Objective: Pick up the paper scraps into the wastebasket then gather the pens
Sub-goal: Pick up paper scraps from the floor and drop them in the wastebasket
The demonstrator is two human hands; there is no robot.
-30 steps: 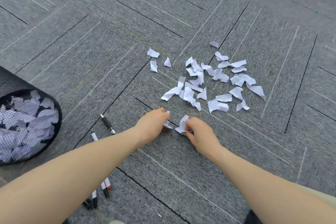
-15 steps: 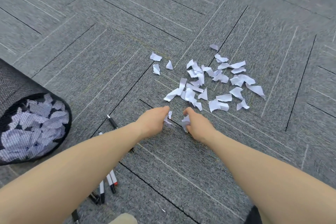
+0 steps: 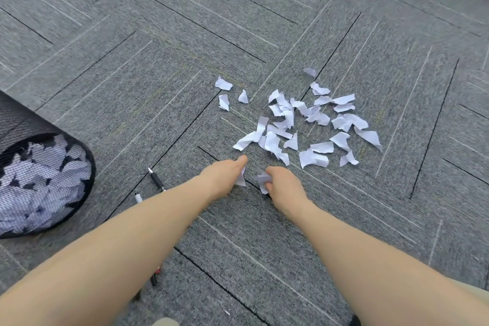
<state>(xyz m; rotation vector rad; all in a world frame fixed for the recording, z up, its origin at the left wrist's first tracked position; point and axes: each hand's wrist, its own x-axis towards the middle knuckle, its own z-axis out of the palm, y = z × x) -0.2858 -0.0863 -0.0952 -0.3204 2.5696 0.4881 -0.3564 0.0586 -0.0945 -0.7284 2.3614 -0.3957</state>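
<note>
At centre frame, the left hand (image 3: 225,177) and the right hand (image 3: 284,185) reach forward side by side over the grey carpet (image 3: 185,34), knuckles up. Left hand: fingers curled under, pinching a small white scrap (image 3: 241,179) that shows at its inner edge. Right hand: fingers closed around a crumpled scrap (image 3: 263,182), which protrudes at the hand's left side. The two held scraps lie just beside each other, apart by a narrow strip of carpet. Whether the hands touch the carpet cannot be told.

Just beyond the hands, the remaining paper scraps (image 3: 304,124) lie loosely scattered on the carpet, many overlapping in a cluster, with three scraps (image 3: 227,95) a little apart to the left and one scrap (image 3: 309,71) at the far edge. The nearest scrap of the cluster lies close to the left thumb tip.

Left of the left forearm, a black pen (image 3: 156,179) lies flat on the carpet, tip pointing away. A second pen (image 3: 138,197) with a light-coloured end shows just beside it, its length hidden under the forearm. Further pen ends (image 3: 154,276) emerge below the same forearm; their number cannot be told.

Well apart at the left edge stands the black mesh wastebasket (image 3: 16,119), tilted in view by the wide lens, with white scraps visible inside it through the mesh.
</note>
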